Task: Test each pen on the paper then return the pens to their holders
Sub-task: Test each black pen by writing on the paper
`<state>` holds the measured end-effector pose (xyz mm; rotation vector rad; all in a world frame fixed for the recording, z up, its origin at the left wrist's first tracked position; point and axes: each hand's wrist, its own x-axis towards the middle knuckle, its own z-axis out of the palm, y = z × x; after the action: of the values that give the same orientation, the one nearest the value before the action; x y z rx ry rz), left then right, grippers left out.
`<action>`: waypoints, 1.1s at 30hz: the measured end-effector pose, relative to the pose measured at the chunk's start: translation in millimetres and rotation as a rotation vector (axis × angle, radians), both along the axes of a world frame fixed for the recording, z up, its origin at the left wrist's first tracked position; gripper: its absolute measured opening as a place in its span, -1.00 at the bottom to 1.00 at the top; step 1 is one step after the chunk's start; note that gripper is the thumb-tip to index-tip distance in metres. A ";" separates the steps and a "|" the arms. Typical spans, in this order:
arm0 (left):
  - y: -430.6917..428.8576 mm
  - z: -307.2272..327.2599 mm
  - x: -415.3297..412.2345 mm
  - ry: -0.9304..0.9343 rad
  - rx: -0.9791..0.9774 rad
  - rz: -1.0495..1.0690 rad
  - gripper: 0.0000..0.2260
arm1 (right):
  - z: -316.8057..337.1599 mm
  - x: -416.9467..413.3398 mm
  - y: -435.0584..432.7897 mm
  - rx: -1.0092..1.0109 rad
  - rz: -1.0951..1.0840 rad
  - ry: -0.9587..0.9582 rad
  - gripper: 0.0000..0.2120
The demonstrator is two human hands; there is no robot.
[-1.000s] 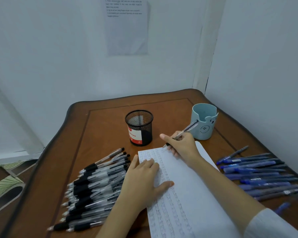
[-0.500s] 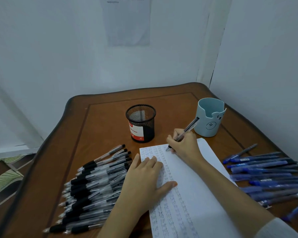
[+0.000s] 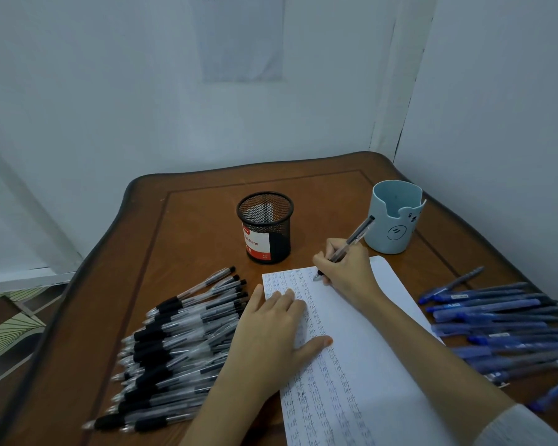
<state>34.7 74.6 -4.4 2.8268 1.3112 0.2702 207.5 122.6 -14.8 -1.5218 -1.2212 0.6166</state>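
Gripping a clear-barrelled pen point(image 3: 348, 244) in a writing hold, the right hand point(image 3: 345, 268) sat just right of the frame's centre. Its fingers were curled round the lower barrel, and the tip touched the sheet of paper point(image 3: 374, 365) near its top edge. The pen's upper end slanted up and right, crossing in front of the pale blue bear-face pen holder point(image 3: 395, 217), which stood just beyond the hand.

The left hand point(image 3: 271, 329) lay flat below and left of the right one, fingers straight and thumb spread, pressing down the paper's left part. The two hands were apart, with a strip of written paper between them.

The sheet ran from the centre down to the bottom edge of the frame, filled on its left side with columns of the handwritten word "test". The right forearm crossed it, ending in a pale sleeve point(image 3: 522, 426) at the lower right corner.

A heap of black-grip pens point(image 3: 181, 342) lay at lower left, just beside the left hand; whether they touched it could not be told. A row of blue pens point(image 3: 496, 323) lay at the right edge, near the right forearm.

A black mesh pen holder point(image 3: 265, 226) with a red and white label stood above the left hand, left of the blue one.

All of it rested on a brown wooden table point(image 3: 190, 220) with a dark rim, set in a corner of white walls. A printed sheet point(image 3: 240, 37) hung at top centre, and patterned flooring point(image 3: 7, 323) showed at far left.
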 end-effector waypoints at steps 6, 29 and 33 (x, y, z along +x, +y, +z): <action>3.7 -9.8 -0.4 -0.007 0.038 -0.013 -0.44 | -0.5 0.5 0.2 -0.004 -0.003 0.000 -0.65; 1.7 0.0 0.2 0.058 0.055 -0.007 -0.23 | -1.7 1.2 0.6 0.013 -0.038 0.001 -0.66; 2.1 2.2 0.0 0.056 0.007 -0.018 -0.10 | -2.4 -1.1 -0.2 0.019 -0.052 -0.030 -0.64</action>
<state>34.8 76.6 -2.2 2.8706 1.2963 0.1970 206.4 122.5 -17.2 -1.5470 -1.2027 0.5488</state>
